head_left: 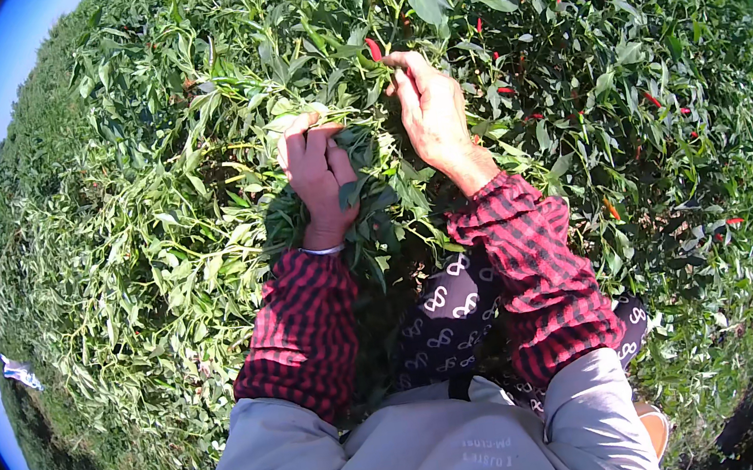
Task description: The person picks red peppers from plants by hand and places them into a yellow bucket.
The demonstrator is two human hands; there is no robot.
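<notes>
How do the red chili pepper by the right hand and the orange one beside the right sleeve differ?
The red chili pepper is close to the right hand; the orange chili pepper is apart from it. The red one looks stouter, the orange one slimmer. Both sit among leaves.

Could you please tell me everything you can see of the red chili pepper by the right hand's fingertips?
The red chili pepper is small, slim and bright red, with a smooth-looking skin. It stands nearly upright in the picture, its upper end leaning slightly left, among green leaves. Its lower end is right by the index fingertip of the right hand; whether they touch, and whether it is still on its stem, I cannot tell.
</notes>
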